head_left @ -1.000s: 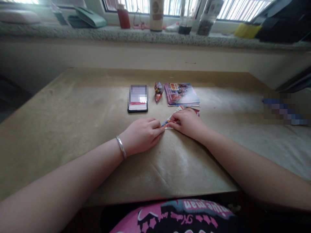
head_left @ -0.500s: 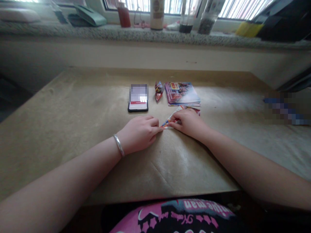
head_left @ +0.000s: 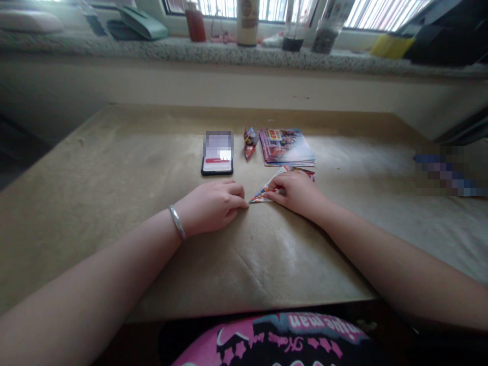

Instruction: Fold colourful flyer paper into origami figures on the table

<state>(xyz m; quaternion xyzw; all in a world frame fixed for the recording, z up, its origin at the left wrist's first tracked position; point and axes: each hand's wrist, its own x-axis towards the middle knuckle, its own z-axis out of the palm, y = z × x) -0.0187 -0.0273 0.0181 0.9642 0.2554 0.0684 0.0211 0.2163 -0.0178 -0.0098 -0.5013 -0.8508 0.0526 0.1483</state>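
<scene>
A folded piece of colourful printed paper point(head_left: 267, 189) lies flat on the brown paper-covered table point(head_left: 114, 168), coming to a point on its left. My right hand point(head_left: 299, 192) presses down on it with curled fingers. My left hand point(head_left: 211, 205), a silver bangle on its wrist, rests on the table just left of the paper's point, fingers curled in, and appears to hold nothing.
Behind the hands lie a black phone point(head_left: 217, 152), a small folded paper cone point(head_left: 249, 142) and a stack of printed leaflets point(head_left: 286, 147). A stone windowsill point(head_left: 229, 53) carries bottles, jars and a green pouch. A blurred object point(head_left: 450, 170) sits at the right.
My left hand has slid a little to the left, off the paper's tip. My right hand stays pressed on the folded paper.
</scene>
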